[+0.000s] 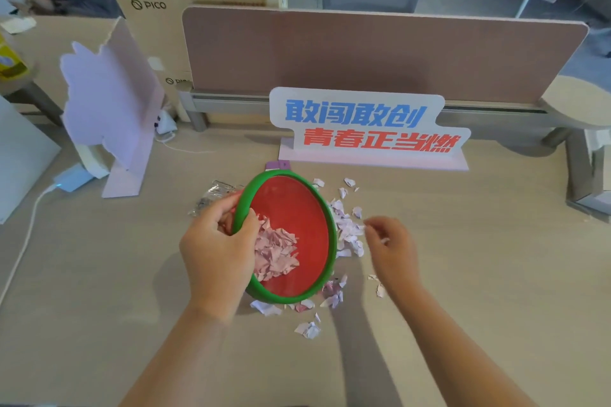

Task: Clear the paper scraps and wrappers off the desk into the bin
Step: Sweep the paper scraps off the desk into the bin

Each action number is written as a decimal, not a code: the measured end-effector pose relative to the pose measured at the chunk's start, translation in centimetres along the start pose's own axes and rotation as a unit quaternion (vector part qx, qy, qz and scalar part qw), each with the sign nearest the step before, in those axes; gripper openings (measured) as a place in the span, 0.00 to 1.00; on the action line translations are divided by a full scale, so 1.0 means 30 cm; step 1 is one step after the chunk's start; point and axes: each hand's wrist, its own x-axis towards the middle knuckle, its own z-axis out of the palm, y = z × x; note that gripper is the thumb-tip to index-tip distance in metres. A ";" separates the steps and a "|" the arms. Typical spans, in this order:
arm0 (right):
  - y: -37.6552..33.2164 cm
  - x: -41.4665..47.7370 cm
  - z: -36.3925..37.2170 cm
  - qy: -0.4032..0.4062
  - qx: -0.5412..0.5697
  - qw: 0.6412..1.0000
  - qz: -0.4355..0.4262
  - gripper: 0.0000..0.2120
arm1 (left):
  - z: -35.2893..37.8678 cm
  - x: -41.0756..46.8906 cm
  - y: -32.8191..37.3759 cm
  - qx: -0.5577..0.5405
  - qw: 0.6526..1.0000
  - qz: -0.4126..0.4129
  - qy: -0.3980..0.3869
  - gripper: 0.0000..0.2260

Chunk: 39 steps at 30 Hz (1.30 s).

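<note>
Under my left hand (220,243) sits the tilted bin (325,225), its green rim gripped between my thumb and fingers, a heap of pink scraps (276,253) lying inside just past my thumb. Left of that hand lies a clear wrapper (211,195). My right hand (391,248) hovers half-curled, holding nothing, loose scraps (348,231) between it and the bin on the desk (99,274).
</note>
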 end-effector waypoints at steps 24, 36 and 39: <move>0.398 -0.061 0.061 -0.188 -0.272 0.933 -0.140 0.06 | 0.075 0.000 0.007 0.009 0.999 0.026 -0.034 0.17; -0.119 -0.041 0.096 -0.037 0.024 0.992 -0.115 0.04 | 0.063 -0.004 0.011 -0.009 0.999 0.020 -0.029 0.20; -0.146 -0.038 0.146 -0.117 -0.019 0.973 -0.196 0.02 | 0.064 -0.006 0.017 -0.021 0.999 0.018 -0.033 0.21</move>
